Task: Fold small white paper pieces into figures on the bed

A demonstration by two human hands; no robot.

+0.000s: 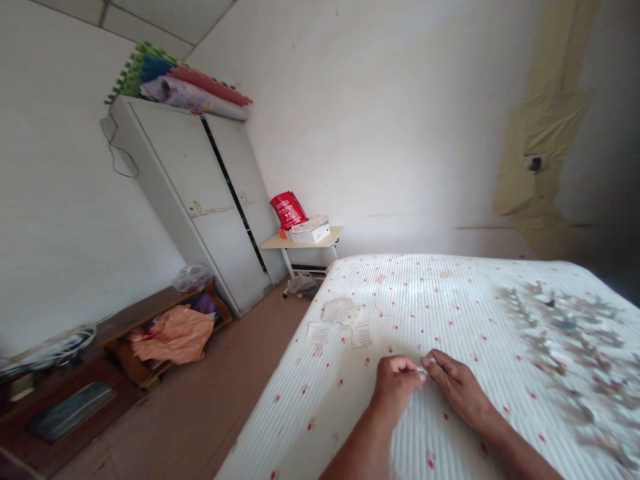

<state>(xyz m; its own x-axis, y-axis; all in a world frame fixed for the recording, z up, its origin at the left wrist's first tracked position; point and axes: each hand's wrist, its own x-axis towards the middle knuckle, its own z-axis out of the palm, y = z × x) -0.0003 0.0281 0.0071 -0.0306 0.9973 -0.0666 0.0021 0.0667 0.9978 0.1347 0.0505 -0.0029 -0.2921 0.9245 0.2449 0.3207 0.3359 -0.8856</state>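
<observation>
My left hand [397, 383] and my right hand [456, 381] meet over the middle of a bed [350, 407] with a white ribbed cover dotted in red. Between the pinched fingertips is a tiny pale object [423, 371], too small to name. Both hands seem closed on it, the fingertips nearly touching. Beyond my left hand, printed paper pieces [363, 335] lie flat on the cover. To the right of my right hand, many small greyish and brown items [575, 333] are spread over the bed; they look blurred.
A small table [273, 243] at the bed's far left corner holds a red bag [289, 209] and a white box [313, 233]. A tall grey cabinet [180, 173] leans into view at left. Near it, a low wooden bench [133, 303] holds an orange plastic bag [175, 335].
</observation>
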